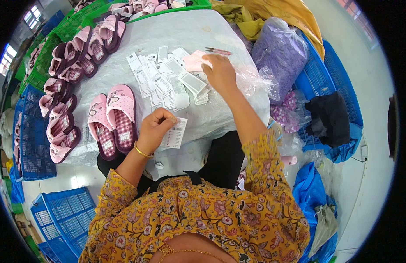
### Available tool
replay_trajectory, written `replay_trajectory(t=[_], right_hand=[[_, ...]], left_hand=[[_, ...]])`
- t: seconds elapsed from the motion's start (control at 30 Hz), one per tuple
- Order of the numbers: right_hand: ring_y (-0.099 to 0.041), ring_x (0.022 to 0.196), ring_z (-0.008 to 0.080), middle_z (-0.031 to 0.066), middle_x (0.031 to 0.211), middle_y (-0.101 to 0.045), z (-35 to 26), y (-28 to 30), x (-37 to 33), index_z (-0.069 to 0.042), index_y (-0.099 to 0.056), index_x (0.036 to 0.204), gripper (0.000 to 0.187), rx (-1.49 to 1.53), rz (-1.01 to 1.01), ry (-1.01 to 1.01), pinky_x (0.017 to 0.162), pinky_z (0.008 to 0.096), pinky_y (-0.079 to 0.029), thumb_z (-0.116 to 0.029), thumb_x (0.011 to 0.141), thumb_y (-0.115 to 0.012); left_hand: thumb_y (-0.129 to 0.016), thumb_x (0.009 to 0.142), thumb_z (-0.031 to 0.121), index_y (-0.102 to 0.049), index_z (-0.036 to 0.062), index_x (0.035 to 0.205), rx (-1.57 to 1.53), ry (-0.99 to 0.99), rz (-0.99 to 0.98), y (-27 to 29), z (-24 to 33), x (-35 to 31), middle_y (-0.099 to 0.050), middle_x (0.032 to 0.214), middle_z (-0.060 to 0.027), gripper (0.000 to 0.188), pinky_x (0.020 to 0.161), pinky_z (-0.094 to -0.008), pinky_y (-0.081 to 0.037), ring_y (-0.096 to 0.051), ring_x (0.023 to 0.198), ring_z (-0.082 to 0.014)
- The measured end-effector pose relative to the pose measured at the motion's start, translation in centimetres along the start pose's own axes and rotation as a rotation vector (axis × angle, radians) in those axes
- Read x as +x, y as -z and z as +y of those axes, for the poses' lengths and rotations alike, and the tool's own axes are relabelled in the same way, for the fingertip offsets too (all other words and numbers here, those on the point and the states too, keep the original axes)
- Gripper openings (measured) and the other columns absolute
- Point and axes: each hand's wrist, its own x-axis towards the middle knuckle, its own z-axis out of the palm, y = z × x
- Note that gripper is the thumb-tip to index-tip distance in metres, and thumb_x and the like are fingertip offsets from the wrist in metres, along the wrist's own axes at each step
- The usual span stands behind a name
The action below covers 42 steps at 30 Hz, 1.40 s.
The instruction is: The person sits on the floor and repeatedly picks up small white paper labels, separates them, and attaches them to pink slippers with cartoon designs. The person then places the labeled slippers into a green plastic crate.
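Observation:
My left hand pinches a white printed tag at its upper corner, held above the near table edge. My right hand reaches across the table, fingertips drawn together at the right edge of a pink sheet. A small white bit shows at those fingertips; I cannot make out what it is. Under and around the sheet lies a loose heap of white tags. Thread snips with pink handles lie just beyond my right hand. Left of my left hand, a pair of pink slippers with checked insoles rests side by side.
More pink slippers line the table's left side. Green crates with slippers stand behind, and a blue crate at left. At right are a plastic bag of purple material, blue baskets and a black cloth.

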Motion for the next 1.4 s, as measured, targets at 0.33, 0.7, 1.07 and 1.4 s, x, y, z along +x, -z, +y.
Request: replay_trajectory(t=[0.33, 0.7, 1.07, 1.4], right_hand=[[-0.063, 0.106, 0.0275, 0.0110, 0.111, -0.068, 5.0, -4.8, 9.0, -0.013, -0.062, 0.119, 0.057, -0.424, -0.609, -0.293, 0.088, 0.0442, -0.050, -0.039, 0.071, -0.079], [-0.068, 0.084, 0.0249, 0.0132, 0.091, -0.072, 10.7, -5.4, 9.9, -0.003, -0.072, 0.099, 0.033, 0.095, -0.496, -0.336, 0.077, 0.0358, -0.051, -0.027, 0.077, -0.077], [-0.063, 0.062, 0.0161, 0.0076, 0.080, -0.069, 6.6, -2.9, 10.7, -0.009, -0.070, 0.104, 0.031, 0.355, -0.166, -0.221, 0.061, 0.0334, -0.052, -0.037, 0.091, -0.065], [-0.064, 0.069, 0.0277, 0.0082, 0.075, -0.067, -6.6, 5.2, 1.4, -0.014, -0.068, 0.085, 0.022, 0.236, -0.723, 0.293, 0.063, 0.0380, -0.048, -0.036, 0.080, -0.071]], left_hand=[[-0.067, 0.090, 0.009, -0.065, 0.0020, 0.089, 0.048, 0.084, 0.057, 1.6, -0.7, -2.0, -0.062, 0.081, 0.0027, 0.008, 0.068, -0.0207, -0.044, -0.052, 0.075, -0.0034], [-0.067, 0.091, 0.008, -0.065, 0.0015, 0.090, -0.008, 0.111, 0.028, 1.0, -0.8, -2.5, -0.063, 0.083, 0.0023, 0.006, 0.068, -0.0204, -0.045, -0.054, 0.076, -0.0036], [-0.064, 0.093, 0.013, -0.063, 0.0020, 0.090, 0.144, 0.104, 0.123, 1.7, -0.8, -1.9, -0.060, 0.082, 0.0034, 0.011, 0.068, -0.0208, -0.043, -0.051, 0.075, -0.0044], [-0.061, 0.094, 0.010, -0.062, 0.0008, 0.099, 0.293, -0.298, 0.085, 1.6, 2.1, -0.8, -0.061, 0.104, -0.0016, 0.011, 0.090, -0.0245, -0.042, -0.055, 0.095, -0.0090]])
